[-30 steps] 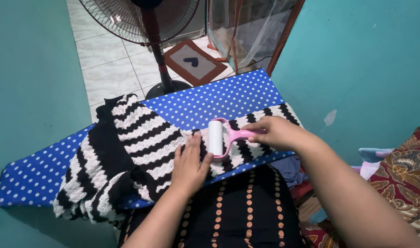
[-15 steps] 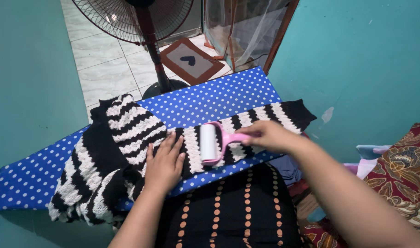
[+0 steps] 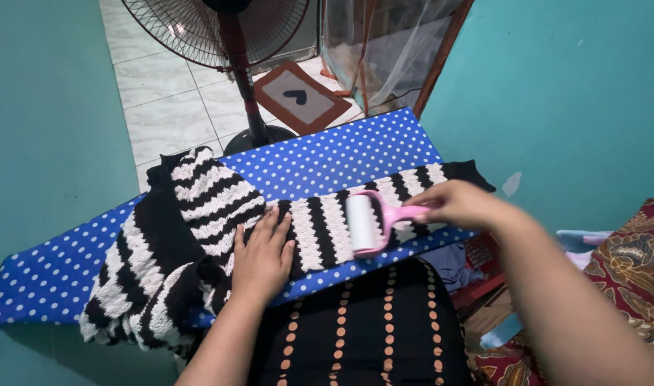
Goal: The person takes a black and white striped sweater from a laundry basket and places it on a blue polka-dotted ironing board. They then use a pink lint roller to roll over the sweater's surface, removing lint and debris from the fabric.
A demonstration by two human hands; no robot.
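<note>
One lint roller (image 3: 370,220), pink frame, white drum, lying across one black-and-white striped knit (image 3: 198,236) on one ironing board (image 3: 327,161) with blue polka-dot cover. Drum resting on the stretched sleeve part of the knit, near the board's near edge, right of centre.

Right hand (image 3: 459,205) clamped round the pink handle, fingers curled shut on it, arm coming in from lower right.

Left hand (image 3: 261,254) flat, palm down, fingers spread apart, pressing the knit just left of the roller; not touching the roller, a few stripes between them.

Bulk of the knit bunched at the board's left half, part hanging over the near edge. Sleeve end reaching the board's right edge, black cuff showing.

Black garment with rows of orange dots (image 3: 370,329) below the board, on the lap.

One standing fan (image 3: 227,28) behind the board, red pole, dark round base on tiled floor (image 3: 162,93). One mat (image 3: 302,96) with brown border and dark heart beside the fan base. Mesh netting (image 3: 384,43) at top centre. Teal walls (image 3: 556,86) left and right. Patterned red-brown cloth (image 3: 634,264) at far right.
</note>
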